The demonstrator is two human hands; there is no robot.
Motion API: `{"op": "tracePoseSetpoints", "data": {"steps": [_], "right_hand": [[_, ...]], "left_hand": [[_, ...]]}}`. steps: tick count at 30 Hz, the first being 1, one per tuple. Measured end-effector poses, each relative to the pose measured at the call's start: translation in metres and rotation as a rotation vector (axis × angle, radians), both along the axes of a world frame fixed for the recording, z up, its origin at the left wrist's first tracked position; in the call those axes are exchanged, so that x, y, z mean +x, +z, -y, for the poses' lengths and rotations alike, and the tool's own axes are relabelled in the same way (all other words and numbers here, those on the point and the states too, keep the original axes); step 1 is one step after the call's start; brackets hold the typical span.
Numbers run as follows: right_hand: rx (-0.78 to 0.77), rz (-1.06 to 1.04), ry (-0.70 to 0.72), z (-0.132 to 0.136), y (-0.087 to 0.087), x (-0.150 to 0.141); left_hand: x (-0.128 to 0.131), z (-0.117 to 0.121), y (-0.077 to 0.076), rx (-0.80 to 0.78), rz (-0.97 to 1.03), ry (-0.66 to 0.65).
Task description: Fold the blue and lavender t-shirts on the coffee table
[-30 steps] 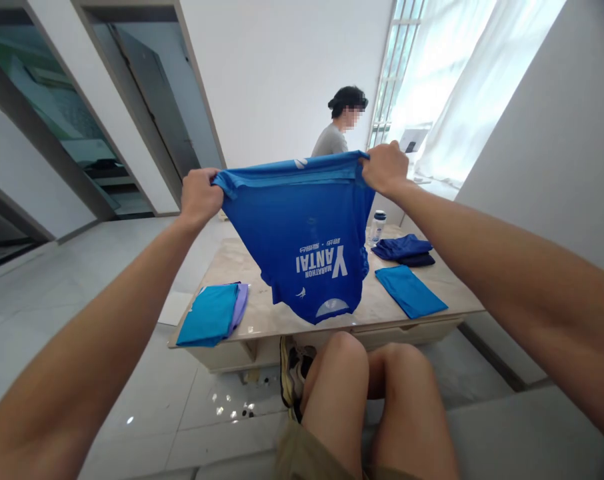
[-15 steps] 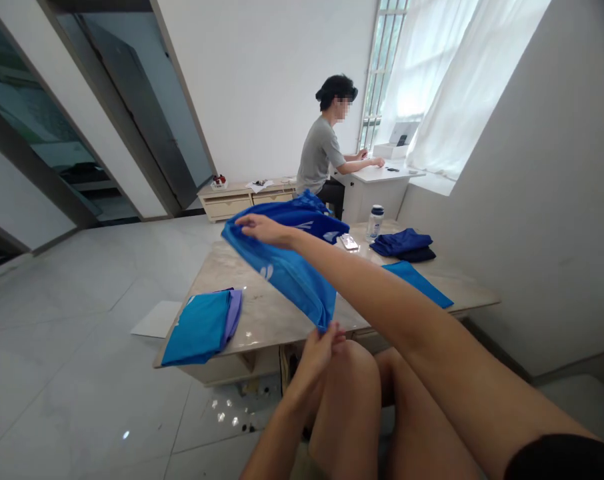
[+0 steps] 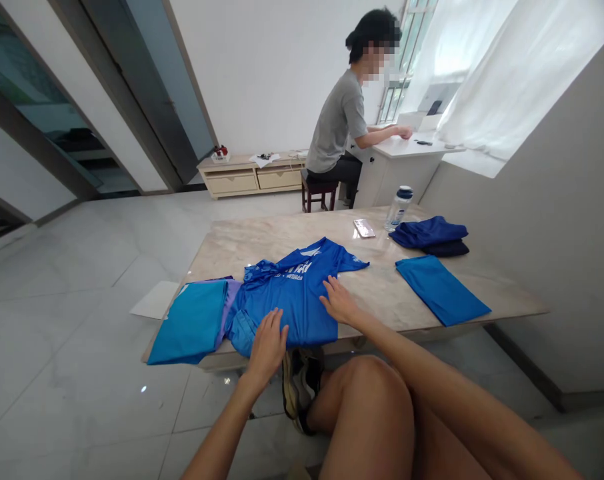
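A blue T-shirt [image 3: 302,307] with white lettering lies spread on the table, its collar pointing away from me and its left side bunched. My left hand [image 3: 269,341] rests at the shirt's near edge, fingers stretched out. On the shirt's right side lies my right hand [image 3: 339,301], also with fingers extended. Neither hand grips the cloth. Left of the shirt, touching it, is a folded teal garment [image 3: 189,321] over a purple one [image 3: 231,303]. A folded blue garment [image 3: 442,290] lies on the right, near dark blue folded clothing [image 3: 429,235].
The marble-patterned table [image 3: 372,287] also bears a phone [image 3: 365,229] and a clear bottle [image 3: 399,208] at its far side. Beyond it, a person in a grey shirt [image 3: 336,120] sits at a white desk [image 3: 407,150]. A low drawer cabinet [image 3: 255,179] stands along the wall.
The blue shirt, held up and stretched between both hands before, now lies on the table. Both hands have let go; the right has come back from the far left. The view has shifted.
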State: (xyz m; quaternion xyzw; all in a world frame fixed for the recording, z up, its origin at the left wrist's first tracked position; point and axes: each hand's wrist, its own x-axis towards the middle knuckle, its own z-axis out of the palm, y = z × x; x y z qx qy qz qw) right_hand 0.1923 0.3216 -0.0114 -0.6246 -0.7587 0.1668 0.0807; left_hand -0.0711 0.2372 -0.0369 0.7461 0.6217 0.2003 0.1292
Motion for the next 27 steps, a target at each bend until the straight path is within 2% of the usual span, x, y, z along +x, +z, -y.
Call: {"op": "tracePoseSetpoints", "data": {"steps": [3, 5, 9, 12, 14, 18, 22, 25, 27], "right_hand": [[0.066, 0.076, 0.091, -0.002, -0.031, -0.010], [0.081, 0.113, 0.092, -0.008, -0.045, -0.009], [0.045, 0.176, -0.047, -0.030, -0.052, 0.016], [-0.018, 0.193, -0.041, -0.041, -0.047, 0.039], [-0.042, 0.202, -0.005, -0.037, -0.041, 0.053], [-0.030, 0.222, 0.022, -0.003, -0.025, 0.076], [0.003, 0.294, -0.021, 0.038, -0.003, 0.095], [0.027, 0.312, -0.103, 0.057, 0.007, 0.098], [0.084, 0.284, -0.111, 0.063, 0.006, 0.092]], "left_hand": [[-0.001, -0.025, -0.019, 0.013, -0.180, 0.042], [-0.001, -0.034, -0.025, 0.023, -0.283, 0.110], [0.007, -0.039, -0.023, 0.003, -0.410, 0.253], [0.026, -0.033, -0.013, -0.041, -0.459, 0.289], [0.045, -0.021, -0.004, -0.069, -0.484, 0.277], [0.080, 0.024, 0.019, -0.158, -0.495, 0.175], [0.094, 0.060, 0.041, -0.259, -0.431, 0.056], [0.095, 0.061, 0.044, -0.190, -0.369, -0.014], [0.096, 0.053, 0.037, -0.105, -0.327, -0.056]]}}
